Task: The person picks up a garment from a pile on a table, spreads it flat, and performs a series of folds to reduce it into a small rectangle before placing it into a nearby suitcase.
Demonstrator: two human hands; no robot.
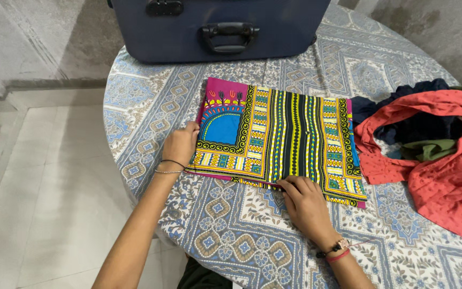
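- Across most of the frame spreads a round table (241,241) under a blue-and-grey patterned cloth; its far edge is hidden behind a suitcase and its near and right edges run out of the picture.
- At the top centre stands a dark blue suitcase (215,27) with a black handle on its near side (only its lower part shows, the rest cut off by the upper edge).
- At the right of the frame lies a heap of loose clothes (434,155): a red dotted piece on top, with dark navy and olive green pieces half buried beneath it, so their shapes cannot be made out. The heap runs past the right edge.
- At the centre of the frame the folded bright printed garment (279,139) lies flat on the table, magenta with yellow, black and blue bands; how many layers are folded under it cannot be seen.
- At the lower centre the right hand (306,206) lies palm down on the garment's near edge, fingers bent and pressing on the hem; whether they pinch the cloth cannot be told. A red thread and beaded band circle the wrist.
- At centre left the left hand (180,144) rests on the garment's left edge, fingers curled against the cloth with their tips hidden, thin bangles at the wrist.
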